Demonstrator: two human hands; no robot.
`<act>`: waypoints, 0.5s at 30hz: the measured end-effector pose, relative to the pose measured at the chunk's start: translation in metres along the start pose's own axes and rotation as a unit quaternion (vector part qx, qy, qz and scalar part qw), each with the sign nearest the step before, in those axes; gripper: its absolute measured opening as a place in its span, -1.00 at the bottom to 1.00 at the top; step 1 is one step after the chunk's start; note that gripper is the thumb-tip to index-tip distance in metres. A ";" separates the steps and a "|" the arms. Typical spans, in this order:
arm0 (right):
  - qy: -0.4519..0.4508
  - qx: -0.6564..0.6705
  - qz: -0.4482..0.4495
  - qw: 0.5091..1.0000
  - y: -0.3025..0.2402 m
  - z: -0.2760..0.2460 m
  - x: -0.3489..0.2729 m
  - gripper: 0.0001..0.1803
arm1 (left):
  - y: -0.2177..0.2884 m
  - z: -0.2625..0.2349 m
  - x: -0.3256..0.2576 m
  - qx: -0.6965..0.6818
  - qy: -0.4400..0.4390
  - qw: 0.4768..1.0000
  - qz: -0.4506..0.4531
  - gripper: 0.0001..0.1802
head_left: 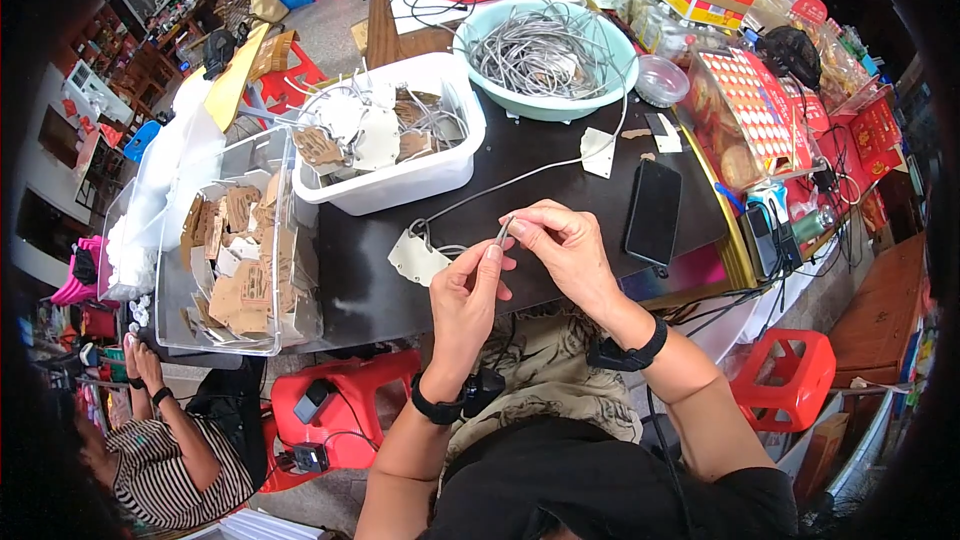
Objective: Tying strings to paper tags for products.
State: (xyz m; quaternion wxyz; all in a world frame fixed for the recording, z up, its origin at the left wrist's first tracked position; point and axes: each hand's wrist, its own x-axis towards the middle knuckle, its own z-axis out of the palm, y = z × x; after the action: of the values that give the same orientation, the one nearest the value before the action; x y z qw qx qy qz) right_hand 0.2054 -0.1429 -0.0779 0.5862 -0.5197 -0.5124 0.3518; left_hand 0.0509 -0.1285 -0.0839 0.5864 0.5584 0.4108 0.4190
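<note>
I've got both hands up over the dark table (560,155): left hand (465,292) and right hand (562,245) fingertips pinched on a thin grey cord (503,231); its white tag (417,257) lies just left. Looks like mid-threading; next needs a steady pull thru w/o losing grip.
</note>
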 end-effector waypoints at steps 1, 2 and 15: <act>-0.005 0.024 0.010 1.000 0.000 0.001 0.000 -0.83 | -0.001 0.000 0.000 0.002 -0.002 1.000 -0.001 -0.71; -0.010 0.048 0.019 0.999 0.000 0.001 0.000 -0.83 | -0.001 0.000 0.000 0.005 -0.003 1.000 -0.003 -0.71; -0.008 0.039 0.004 0.999 0.000 0.003 0.000 -0.81 | 0.001 0.001 0.000 0.028 -0.008 1.000 0.000 -0.68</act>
State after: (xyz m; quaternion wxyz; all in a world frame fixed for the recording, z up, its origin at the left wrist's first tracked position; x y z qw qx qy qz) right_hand 0.2026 -0.1425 -0.0786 0.6008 -0.4956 -0.5005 0.3780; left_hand 0.0515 -0.1287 -0.0832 0.5740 0.5779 0.4178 0.4025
